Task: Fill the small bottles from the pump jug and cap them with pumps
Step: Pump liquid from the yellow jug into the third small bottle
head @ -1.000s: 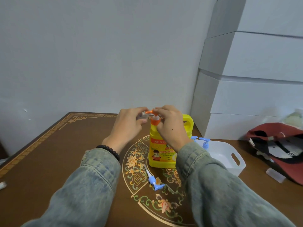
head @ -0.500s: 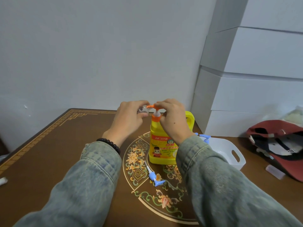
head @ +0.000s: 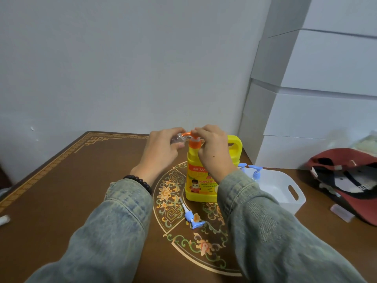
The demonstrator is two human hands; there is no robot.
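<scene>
Spillage is the main risk: the left hand [head: 163,149] grips a small bottle [head: 177,138] at the jug [head: 201,180] spout, the right hand [head: 212,148] closes on the pump head [head: 192,137], and any misalignment sends liquid onto the table [head: 71,190].

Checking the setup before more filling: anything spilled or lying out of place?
No spill visible. One blue pump cap lies on its side on the table in front of the yellow pump jug, unfitted.
</scene>
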